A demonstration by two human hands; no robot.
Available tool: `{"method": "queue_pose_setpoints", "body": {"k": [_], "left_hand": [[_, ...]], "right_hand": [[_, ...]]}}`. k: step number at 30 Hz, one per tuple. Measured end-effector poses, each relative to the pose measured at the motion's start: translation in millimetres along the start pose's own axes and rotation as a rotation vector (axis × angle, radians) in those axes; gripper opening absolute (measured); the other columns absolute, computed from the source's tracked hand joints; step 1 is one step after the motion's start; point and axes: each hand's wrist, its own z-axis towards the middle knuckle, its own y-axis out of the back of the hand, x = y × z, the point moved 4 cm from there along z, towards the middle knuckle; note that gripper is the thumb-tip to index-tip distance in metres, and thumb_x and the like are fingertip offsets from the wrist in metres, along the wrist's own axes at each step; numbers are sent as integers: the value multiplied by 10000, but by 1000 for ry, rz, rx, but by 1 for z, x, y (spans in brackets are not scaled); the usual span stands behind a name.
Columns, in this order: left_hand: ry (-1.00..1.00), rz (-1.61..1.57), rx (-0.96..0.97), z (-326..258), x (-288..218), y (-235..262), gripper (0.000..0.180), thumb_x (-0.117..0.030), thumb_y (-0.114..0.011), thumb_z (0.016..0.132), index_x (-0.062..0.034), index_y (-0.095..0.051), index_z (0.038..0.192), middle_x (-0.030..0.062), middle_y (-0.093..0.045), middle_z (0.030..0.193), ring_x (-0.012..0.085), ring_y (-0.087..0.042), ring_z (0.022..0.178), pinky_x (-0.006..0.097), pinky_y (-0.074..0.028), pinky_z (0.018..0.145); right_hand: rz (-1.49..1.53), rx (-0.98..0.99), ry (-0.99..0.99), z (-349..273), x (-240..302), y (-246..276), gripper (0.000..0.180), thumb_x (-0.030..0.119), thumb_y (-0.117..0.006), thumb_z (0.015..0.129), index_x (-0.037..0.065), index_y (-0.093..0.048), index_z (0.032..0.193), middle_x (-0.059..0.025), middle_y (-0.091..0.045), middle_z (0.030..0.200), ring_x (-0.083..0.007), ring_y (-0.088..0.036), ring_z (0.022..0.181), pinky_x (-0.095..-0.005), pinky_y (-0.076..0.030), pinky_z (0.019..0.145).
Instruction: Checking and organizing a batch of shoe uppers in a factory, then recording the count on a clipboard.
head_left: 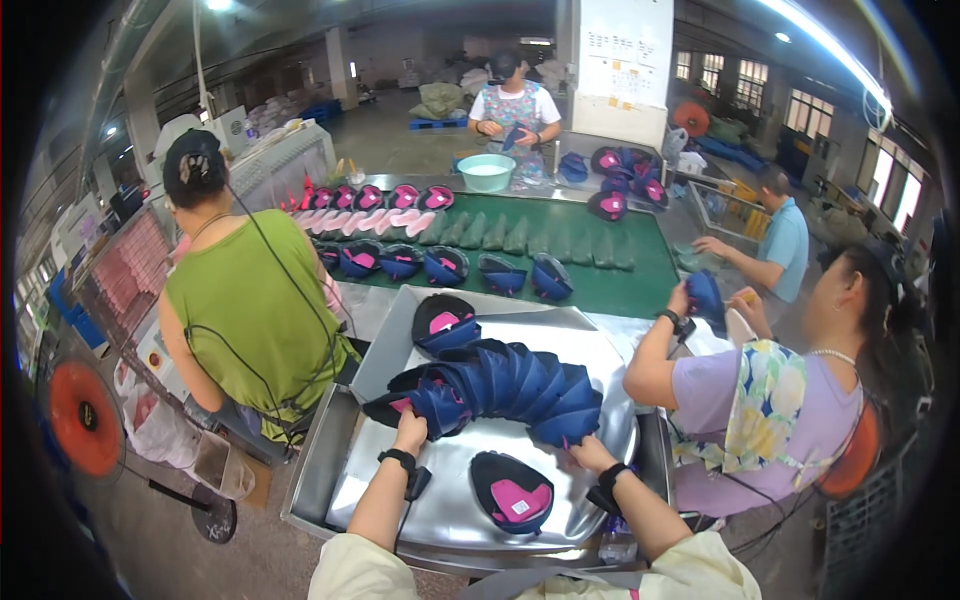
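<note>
L hand (pixel 411 432) & R hand (pixel 594 455) grip opp. ends of curved row of nested navy fabric shoe uppers (pixel 515 380), gathering prob. mostly done, w/ 2 loose pink-lined uppers (pixel 512 493) left in shiny metal tray (pixel 590 345).

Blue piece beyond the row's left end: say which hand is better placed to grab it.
Probably the left hand: it is at the left end of the row, nearer the piece; the right hand is at the other.

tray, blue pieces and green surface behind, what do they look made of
Tray: bare metal, perhaps stainless steel; silvery with bright, mirror-like reflections. Blue pieces: probably fabric or soft synthetic, given the matte outer sides; exact material unclear. Green surface: likely rubber or plastic, uniform and smooth-looking.
</note>
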Motion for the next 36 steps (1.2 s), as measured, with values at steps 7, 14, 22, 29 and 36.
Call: {"method": "queue_pose_setpoints", "body": {"k": [7,14,22,29,36], "left_hand": [[-493,544,-623,-66,-121,32,401,-108,-600,703,-18,-509,1084,218,-401,1290,351,-348,1228,433,-343,947],[-935,-87,698,-235,-168,-101,389,-100,-622,753,-31,-489,1112,173,-493,1175,316,-473,1100,378,-351,975],[-1012,477,1050,-374,-159,-153,231,-228,-521,858,-26,-621,911,186,-607,857,344,-583,865,404,-453,749],[-1061,39,1660,-634,-239,-200,269,-239,-448,945,-12,-591,952,88,-617,850,199,-596,817,307,-460,748],[-102,-802,1773,-704,-261,-311,383,-277,-299,960,-14,-574,1002,199,-566,1161,313,-539,1077,388,-397,922]], "right_hand": [[-950,4,101,-59,60,32,312,324,-535,812,53,-690,811,-177,-658,756,-304,-648,760,-400,-495,729],[538,416,131,-159,129,66,250,202,-494,928,-30,-585,918,44,-457,541,-37,-365,429,-182,-280,426],[1071,-208,736,-401,40,196,319,280,-494,918,-19,-598,883,-37,-503,540,-128,-398,398,-269,-302,380],[766,-428,245,-547,-117,276,407,337,-501,914,-45,-568,1039,-105,-637,815,-110,-548,560,-214,-401,456],[1029,-796,151,-660,-227,315,306,247,-508,915,-17,-567,1058,-102,-647,868,-158,-603,659,-227,-441,535]]}}
